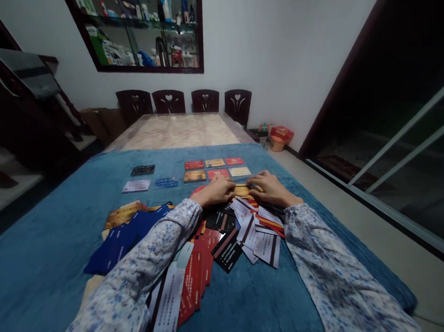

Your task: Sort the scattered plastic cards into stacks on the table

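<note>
Between my two hands lies a yellow card (242, 189), perhaps a small stack, at the top of the loose pile. My left hand (216, 189) is closed at its left end, fingers curled. At its right end, my right hand (270, 189) pinches the edge with bent fingers. Just below the hands are white cards with dark stripes (268, 247) and black cards (227, 251), overlapping. Red cards (193, 279) fan out beside my left forearm, and blue cards (111, 247) spread to its left. Part of the pile is hidden under my left hand and sleeve.
Beyond my hands, single cards lie in rows, among them a red card (194, 165) and a cream card (240, 171). Further left are a black card (143, 169) and a light card (136, 186). A blue cloth (60, 226) covers the table's near part; chairs (205, 101) stand behind.
</note>
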Tool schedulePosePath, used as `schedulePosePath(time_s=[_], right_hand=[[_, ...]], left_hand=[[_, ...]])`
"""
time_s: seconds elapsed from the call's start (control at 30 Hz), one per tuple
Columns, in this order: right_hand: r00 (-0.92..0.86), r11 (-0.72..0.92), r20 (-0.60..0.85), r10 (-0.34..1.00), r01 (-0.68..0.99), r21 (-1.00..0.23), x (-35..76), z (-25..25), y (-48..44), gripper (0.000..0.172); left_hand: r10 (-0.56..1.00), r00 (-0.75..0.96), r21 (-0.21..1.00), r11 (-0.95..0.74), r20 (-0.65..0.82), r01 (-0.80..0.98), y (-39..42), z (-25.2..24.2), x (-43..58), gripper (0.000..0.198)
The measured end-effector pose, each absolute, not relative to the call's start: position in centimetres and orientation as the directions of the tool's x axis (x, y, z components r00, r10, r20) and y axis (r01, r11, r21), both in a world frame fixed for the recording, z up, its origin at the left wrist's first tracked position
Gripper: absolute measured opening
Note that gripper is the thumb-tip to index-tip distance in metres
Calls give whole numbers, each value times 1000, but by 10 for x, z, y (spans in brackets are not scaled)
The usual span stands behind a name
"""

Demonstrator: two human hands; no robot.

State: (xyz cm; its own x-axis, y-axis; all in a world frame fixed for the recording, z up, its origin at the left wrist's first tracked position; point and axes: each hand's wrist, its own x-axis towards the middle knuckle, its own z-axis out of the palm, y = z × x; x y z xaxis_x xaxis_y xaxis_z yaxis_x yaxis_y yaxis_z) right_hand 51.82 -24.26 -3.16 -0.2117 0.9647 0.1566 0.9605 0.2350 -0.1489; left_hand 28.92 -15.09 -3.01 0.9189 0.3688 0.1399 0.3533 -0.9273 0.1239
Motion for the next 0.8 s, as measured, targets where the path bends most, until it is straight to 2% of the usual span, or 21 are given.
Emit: schedulePosePath(time_s=[0.23, 0.57, 0.8], right_hand=[[-232, 250, 114, 966, 953, -173, 518, -30, -244, 34], [-251, 276, 145, 957, 942, -190, 519, -29, -247, 34], [-156, 205, 237, 959, 958, -199, 519, -37, -242, 31]], left_hand=[[311, 929, 172, -945, 199, 280, -145, -38, 290, 16], [215, 941, 193, -967, 260, 168, -141, -41, 289, 35], [301, 893, 238, -944, 333, 229, -137, -48, 291, 35]])
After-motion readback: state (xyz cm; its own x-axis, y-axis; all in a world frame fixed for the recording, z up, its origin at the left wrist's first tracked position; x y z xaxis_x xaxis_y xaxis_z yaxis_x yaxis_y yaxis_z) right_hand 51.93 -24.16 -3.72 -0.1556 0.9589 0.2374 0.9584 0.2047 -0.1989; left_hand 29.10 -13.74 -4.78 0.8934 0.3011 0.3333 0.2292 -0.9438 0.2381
